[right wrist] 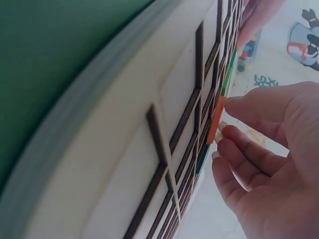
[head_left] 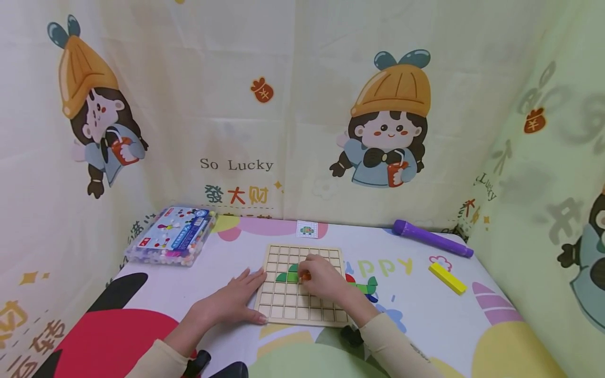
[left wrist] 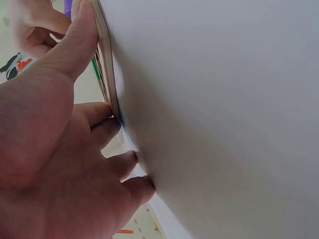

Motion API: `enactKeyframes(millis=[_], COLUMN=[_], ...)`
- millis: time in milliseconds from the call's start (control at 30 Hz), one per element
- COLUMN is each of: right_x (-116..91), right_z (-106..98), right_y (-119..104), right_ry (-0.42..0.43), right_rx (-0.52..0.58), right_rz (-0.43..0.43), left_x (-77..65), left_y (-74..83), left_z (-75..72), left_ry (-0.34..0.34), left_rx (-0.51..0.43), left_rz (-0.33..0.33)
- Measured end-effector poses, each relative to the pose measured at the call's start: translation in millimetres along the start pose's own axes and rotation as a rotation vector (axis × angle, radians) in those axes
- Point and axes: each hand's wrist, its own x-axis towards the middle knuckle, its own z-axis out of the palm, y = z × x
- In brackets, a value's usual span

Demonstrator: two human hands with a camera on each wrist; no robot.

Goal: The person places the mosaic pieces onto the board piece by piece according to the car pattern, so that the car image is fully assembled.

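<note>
A wooden grid board lies flat on the table. My left hand rests at its left side, fingers spread, with the thumb at the near left corner; in the left wrist view this thumb lies along the board's edge. Over the middle of the grid, my right hand pinches an orange tile between thumb and fingertips, right at the board's surface. Green tiles sit in the grid just left of it. A dark green tile shows beside the orange one in the right wrist view.
Loose red, green and blue pieces lie right of the board. A small picture card is behind it. Farther out are a clear box of beads, a purple stick and a yellow bar. Printed cloth hangs around the table.
</note>
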Motion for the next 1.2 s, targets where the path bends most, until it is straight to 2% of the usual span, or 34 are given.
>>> enactKeyframes(millis=[267, 533, 833, 1000, 1200], right_x=[-4.5, -1.9, -5.0, -12.4, -21.9], right_z=[-3.4, -1.3, 0.2, -5.8, -17.4], right_y=[1.2, 2.0, 5.0, 10.1, 23.0], right_ry=[0.010, 0.006, 0.019, 0.012, 0.046], right_rx=[-0.035, 0.014, 0.003, -0.007, -0.028], right_rz=[0.016, 0.026, 0.010, -0.005, -0.004], left_x=[0.2, 1.2, 1.4, 1.2, 1.0], left_y=[-0.8, -1.6, 0.1, -0.9, 0.6], left_z=[0.6, 0.9, 2.8, 3.9, 1.6], left_ry=[-0.001, 0.003, -0.002, -0.009, -0.005], left_rx=[0.006, 0.012, 0.007, 0.011, 0.006], left_rz=[-0.003, -0.002, -0.011, -0.016, -0.018])
